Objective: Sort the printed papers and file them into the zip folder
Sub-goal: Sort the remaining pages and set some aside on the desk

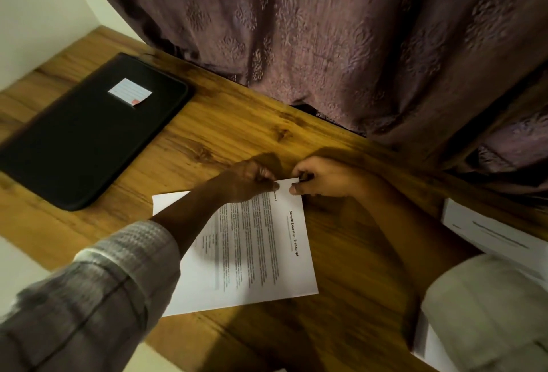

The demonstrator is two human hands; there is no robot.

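A printed paper [252,256] headed "Sample Education Transcript" lies on the wooden table [231,128], turned sideways to me. My left hand [246,180] pinches its far edge near the corner. My right hand [320,177] pinches the same far corner from the right side. The two hands almost touch. A black zip folder [83,134] with a small white label lies closed at the left of the table, well apart from both hands.
More printed papers [489,232] lie at the right edge of the table, partly under my right sleeve. A purple patterned curtain [341,30] hangs along the table's far side. A white wall stands at the far left.
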